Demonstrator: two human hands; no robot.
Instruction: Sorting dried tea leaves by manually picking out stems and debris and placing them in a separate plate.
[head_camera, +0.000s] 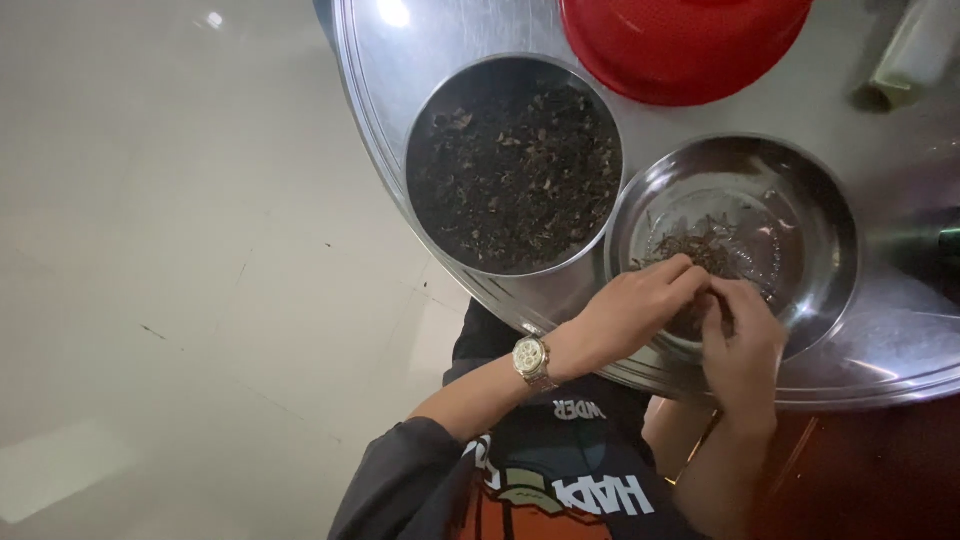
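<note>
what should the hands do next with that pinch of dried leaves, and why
Probably let the pinch drop into the shallow steel bowl: both the left hand and right hand meet over its small leaf pile, while the full bowl sits beside it.

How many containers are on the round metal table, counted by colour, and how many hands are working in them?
Steel bowls: 2, one full of dark dried leaves, one nearly empty bowl
Red basins: 1, the red basin at the top edge
Hands: 2, the left hand and the right hand, both in the nearly empty bowl
Total: 5
</note>
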